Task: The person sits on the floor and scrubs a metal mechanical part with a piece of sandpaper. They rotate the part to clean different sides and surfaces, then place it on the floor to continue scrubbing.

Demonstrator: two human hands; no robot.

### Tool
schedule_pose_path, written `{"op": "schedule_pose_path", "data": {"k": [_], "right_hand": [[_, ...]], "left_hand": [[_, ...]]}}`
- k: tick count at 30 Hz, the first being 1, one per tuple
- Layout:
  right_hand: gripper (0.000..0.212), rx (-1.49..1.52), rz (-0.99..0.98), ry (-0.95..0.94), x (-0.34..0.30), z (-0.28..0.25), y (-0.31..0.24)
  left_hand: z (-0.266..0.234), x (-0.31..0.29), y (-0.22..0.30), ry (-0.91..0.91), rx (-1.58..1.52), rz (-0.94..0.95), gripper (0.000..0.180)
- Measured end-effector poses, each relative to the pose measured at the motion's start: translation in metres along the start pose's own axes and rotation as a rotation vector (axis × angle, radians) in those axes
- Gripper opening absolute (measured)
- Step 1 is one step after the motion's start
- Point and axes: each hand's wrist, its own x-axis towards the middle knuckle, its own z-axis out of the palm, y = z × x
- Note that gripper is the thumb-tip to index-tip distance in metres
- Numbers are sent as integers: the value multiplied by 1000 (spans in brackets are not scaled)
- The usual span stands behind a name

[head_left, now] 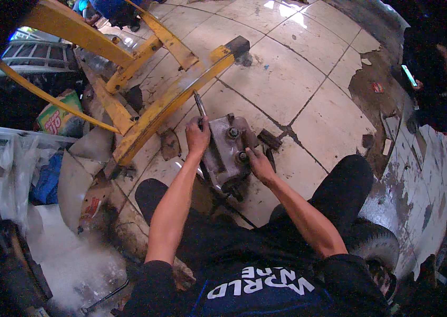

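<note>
Head view, the casting: a greasy grey metal housing (227, 153) is sitting on the tiled floor (297, 90) between the person's knees, its bolted face turned up, just beside the foot of a yellow steel frame (168, 100).
Left hand: the left hand (197, 136) is closing around the handle of a slim metal tool (200, 105), whose shaft is poking up and away past the housing's upper left corner; the fist is resting against that corner.
Right hand: the right hand (260, 165) is pressing on the housing's right edge, fingers curled over it, steadying rather than lifting, as far as I can judge.
Bolts: two bolt heads (233, 132) are showing on the top face, both dark with oil.
Risk, slip: everything is looking oily, so I reckon the tool could be skidding off under force and the left knuckles could be heading into the frame or the casting.
Risk, shift: the housing is only standing on smooth tile, held by one palm; a hard push may be rocking or sliding it toward the legs.
Risk, pinch: the right fingers are lying close to the lower bolt, right where a slipping tool would be landing.
Surroundings: a small dark block (269, 139) is lying on the floor just beside the housing, easy to knock away.
</note>
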Motion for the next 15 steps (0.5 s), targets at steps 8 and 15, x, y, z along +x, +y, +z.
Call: {"op": "schedule_pose_path", "data": {"k": [8,15], "right_hand": [[68,16,8,38,-5,16,-10],[60,14,136,38,11,5,0]], "left_hand": [[1,9,-21,-5,-98,22,33],[2,-13,-12,41,128,91,49]]}}
